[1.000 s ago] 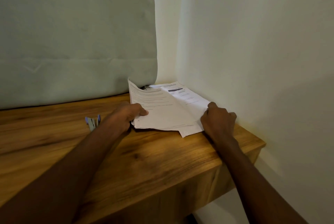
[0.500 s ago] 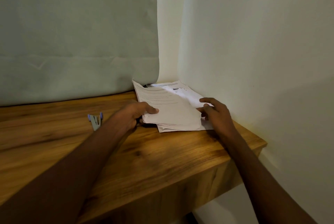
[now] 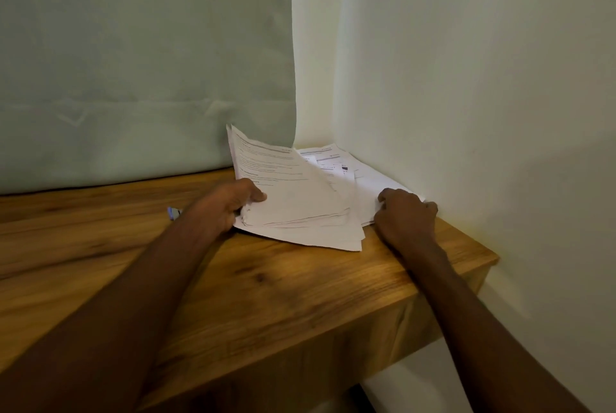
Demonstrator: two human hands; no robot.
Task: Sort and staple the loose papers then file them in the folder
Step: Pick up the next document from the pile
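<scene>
A stack of white printed papers (image 3: 300,202) lies fanned out in the far right corner of the wooden desk (image 3: 266,296). My left hand (image 3: 230,202) grips the stack's left edge, thumb on top, and tilts the upper sheets up. My right hand (image 3: 406,216) rests with curled fingers on the lower sheets (image 3: 370,186) by the wall; whether it pinches them is hidden. A small blue and silver stapler (image 3: 173,212) peeks out just left of my left wrist. No folder is in view.
A grey-green curtain (image 3: 143,62) hangs behind the desk on the left. The white wall (image 3: 466,96) runs along the desk's right side. The desk's front right corner (image 3: 493,259) ends near my right forearm.
My left hand has lifted the upper sheets higher and the stack has fanned out toward me. My right hand has slid right to the wall and curled its fingers.
</scene>
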